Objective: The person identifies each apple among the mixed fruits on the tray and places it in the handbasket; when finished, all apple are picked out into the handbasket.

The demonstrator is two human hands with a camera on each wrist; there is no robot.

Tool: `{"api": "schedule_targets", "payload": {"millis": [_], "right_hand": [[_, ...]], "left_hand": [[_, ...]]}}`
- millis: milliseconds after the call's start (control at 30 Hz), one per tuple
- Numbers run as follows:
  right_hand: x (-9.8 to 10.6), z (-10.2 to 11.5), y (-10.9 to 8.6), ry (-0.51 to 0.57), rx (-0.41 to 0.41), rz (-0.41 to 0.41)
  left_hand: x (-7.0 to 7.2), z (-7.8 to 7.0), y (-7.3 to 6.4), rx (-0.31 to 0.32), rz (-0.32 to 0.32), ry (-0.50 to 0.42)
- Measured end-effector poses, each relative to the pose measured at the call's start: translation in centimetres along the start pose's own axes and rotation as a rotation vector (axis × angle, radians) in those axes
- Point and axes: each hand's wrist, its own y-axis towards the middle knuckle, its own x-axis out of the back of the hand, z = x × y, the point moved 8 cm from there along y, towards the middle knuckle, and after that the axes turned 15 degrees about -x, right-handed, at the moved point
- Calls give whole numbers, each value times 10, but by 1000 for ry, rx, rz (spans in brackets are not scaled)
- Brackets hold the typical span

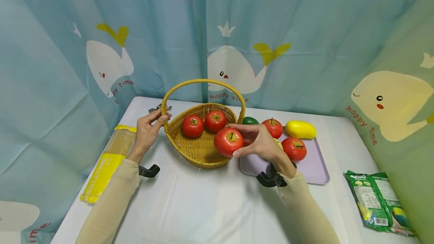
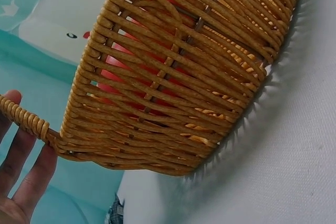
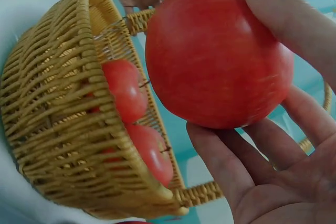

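My right hand (image 1: 260, 143) grips a red apple (image 1: 228, 142) between thumb and fingers, over the right front rim of a wicker basket (image 1: 200, 155). In the right wrist view the held apple (image 3: 218, 56) fills the space between thumb and fingertips. Two more red apples, one at the left (image 1: 193, 126) and one at the right (image 1: 215, 121), lie inside the basket. At the basket's left side, my left hand (image 1: 148, 131) holds the foot of the arched handle (image 1: 164, 104). The left wrist view shows those fingers (image 2: 39, 174) around the wrapped handle.
Right of the basket, a lilac tray (image 1: 318, 168) bears two red apples (image 1: 294, 149), a yellow fruit (image 1: 301, 129) and a dark green one (image 1: 250, 120). A yellow pasta pack (image 1: 101, 172) lies at left, a green packet (image 1: 379, 202) at right. Curtains hang behind the table.
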Motion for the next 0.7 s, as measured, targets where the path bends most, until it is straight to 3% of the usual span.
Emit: {"api": "schedule_targets", "payload": {"millis": [367, 700], "right_hand": [[-20, 3, 25, -4, 39, 51], [-32, 5, 40, -31, -45, 53]], "left_hand": [[-1, -2, 0, 3, 11, 0], [0, -2, 2, 6, 12, 2]]}}
